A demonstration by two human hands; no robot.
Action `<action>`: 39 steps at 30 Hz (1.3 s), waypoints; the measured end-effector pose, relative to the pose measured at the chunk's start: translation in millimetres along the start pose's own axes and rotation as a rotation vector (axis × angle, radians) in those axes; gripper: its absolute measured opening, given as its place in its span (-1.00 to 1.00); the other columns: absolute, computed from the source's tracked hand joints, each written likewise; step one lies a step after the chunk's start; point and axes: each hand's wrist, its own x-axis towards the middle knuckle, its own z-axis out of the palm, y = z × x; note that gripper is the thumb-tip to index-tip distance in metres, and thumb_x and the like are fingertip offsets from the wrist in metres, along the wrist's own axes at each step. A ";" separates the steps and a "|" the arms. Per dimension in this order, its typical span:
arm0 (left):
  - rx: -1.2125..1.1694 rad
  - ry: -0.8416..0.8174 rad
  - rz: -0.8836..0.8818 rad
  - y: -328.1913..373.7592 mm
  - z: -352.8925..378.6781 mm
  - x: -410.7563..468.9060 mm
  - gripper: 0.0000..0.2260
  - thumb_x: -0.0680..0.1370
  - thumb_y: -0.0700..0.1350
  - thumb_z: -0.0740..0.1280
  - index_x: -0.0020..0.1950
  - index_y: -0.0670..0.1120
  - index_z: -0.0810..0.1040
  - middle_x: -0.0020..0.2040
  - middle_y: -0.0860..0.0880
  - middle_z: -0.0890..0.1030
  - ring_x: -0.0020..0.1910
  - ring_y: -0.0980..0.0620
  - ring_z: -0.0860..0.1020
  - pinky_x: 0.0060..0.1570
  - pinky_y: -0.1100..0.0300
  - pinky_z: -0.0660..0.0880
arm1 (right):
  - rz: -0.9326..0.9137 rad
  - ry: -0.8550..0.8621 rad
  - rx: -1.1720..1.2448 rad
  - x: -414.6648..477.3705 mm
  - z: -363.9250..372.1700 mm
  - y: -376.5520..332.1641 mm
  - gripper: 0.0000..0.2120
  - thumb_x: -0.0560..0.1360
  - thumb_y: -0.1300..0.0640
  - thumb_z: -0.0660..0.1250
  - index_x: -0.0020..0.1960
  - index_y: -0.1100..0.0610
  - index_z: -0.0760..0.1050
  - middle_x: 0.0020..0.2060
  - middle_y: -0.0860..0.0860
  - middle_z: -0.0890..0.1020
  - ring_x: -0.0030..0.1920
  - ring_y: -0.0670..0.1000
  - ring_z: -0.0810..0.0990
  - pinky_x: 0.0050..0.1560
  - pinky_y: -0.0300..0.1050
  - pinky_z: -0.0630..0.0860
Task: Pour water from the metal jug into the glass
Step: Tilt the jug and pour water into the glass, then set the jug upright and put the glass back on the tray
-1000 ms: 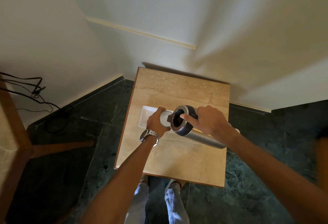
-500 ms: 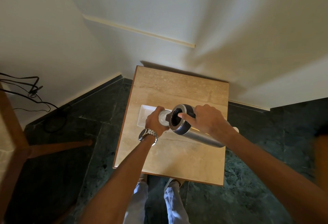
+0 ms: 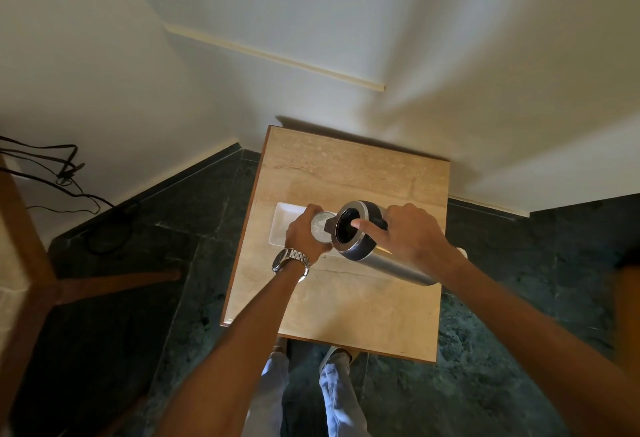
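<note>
You stand over a small stone-topped table (image 3: 346, 305) set against the wall, with a white tray (image 3: 282, 225) on its left half. The metal jug (image 3: 377, 249) hangs over the table tipped steeply toward the tray, its dark collar and spout leaning over the glass (image 3: 320, 225), which sits on the tray just left of the spout.

The pour looks well under way, so the risks are small but real. The spout overhangs only the right edge of the glass mouth; tip further or drift right and I judge the water would run down the outside onto the tray. How full the glass is cannot be told from here, so overfilling is possible if you keep the tilt. The jug is heavy and carried one-handed, so a wrist slip would knock the glass.

Your right hand (image 3: 412, 239) is wrapped tight around the jug's handle side, with the thumb (image 3: 367, 227) stretched across the dark lid opening. Your left hand (image 3: 304, 234), a metal watch (image 3: 291, 261) on its wrist, curls snugly around the glass and steadies it.
</note>
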 end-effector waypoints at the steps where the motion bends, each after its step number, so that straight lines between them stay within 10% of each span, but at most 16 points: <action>1: 0.002 0.001 0.002 0.2 -0.2 0.4 -0.37 0.25 -0.10 0.67 0.22 0.06 0.45 0.09 -0.01 0.61 0.06 -0.03 0.56 -0.11 0.20 0.54 | -0.003 0.016 0.009 -1.2 2.3 3.1 -0.44 0.53 -0.40 0.20 -0.34 0.06 0.40 -0.50 -0.07 0.43 -0.40 0.02 0.51 -0.30 -0.10 0.51; 8: 0.011 -0.005 -0.002 1.3 0.8 2.7 -0.37 0.25 -0.08 0.66 0.20 0.09 0.43 0.08 0.00 0.61 0.05 -0.03 0.56 -0.12 0.17 0.55 | 0.018 0.182 0.177 -16.5 28.6 32.3 -0.38 0.52 -0.33 0.30 -0.55 -0.04 0.18 -0.67 -0.15 0.26 -0.62 -0.15 0.27 -0.48 -0.29 0.13; 22: 0.035 0.096 -0.100 -12.0 22.3 4.7 -0.31 0.14 0.00 0.71 0.10 0.16 0.37 -0.06 0.05 0.57 -0.13 -0.06 0.56 -0.18 0.08 0.56 | 0.433 0.638 0.857 -27.2 113.6 63.9 -0.22 0.51 -0.36 0.28 -0.51 0.32 0.40 -0.63 0.14 0.43 -0.56 0.00 0.33 -0.44 -0.08 0.27; 39: 0.037 0.165 -0.115 -65.8 51.8 31.3 -0.31 0.09 0.02 0.72 0.07 0.13 0.40 -0.09 0.10 0.53 -0.11 -0.06 0.53 -0.15 0.13 0.46 | 0.579 1.029 1.172 -7.3 189.6 55.0 -0.38 0.55 -0.29 0.29 -0.50 0.11 0.38 -0.62 -0.07 0.40 -0.55 -0.07 0.35 -0.46 -0.12 0.31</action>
